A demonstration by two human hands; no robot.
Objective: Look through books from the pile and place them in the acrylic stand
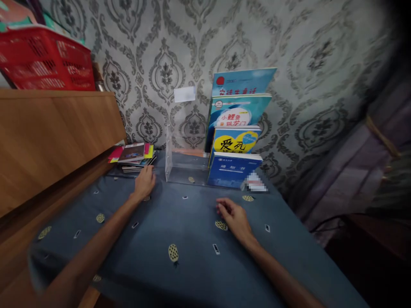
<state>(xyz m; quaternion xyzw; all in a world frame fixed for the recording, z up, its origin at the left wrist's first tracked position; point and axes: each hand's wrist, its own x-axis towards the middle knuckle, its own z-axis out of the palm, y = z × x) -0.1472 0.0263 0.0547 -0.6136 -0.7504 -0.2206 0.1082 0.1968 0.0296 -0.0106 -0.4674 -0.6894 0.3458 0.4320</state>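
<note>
My left hand reaches to the near right corner of a small stack of booklets at the table's far left. Its fingers look stretched towards the stack; I cannot tell whether they touch it. Over the middle right of the table hovers my right hand, loosely curled with fingers apart and nothing in it. Beyond it, a clear acrylic stand holds books in steps on its right side: a dark blue book in front, a yellow-and-blue book, and two light-blue books behind. The stand's left side holds no books.
A blue-grey tablecloth with pineapple prints covers the table. At the left, a wooden cabinet bears a red basket. Patterned wallpaper rises behind, with a white label before it. A dark curtain hangs at the right.
</note>
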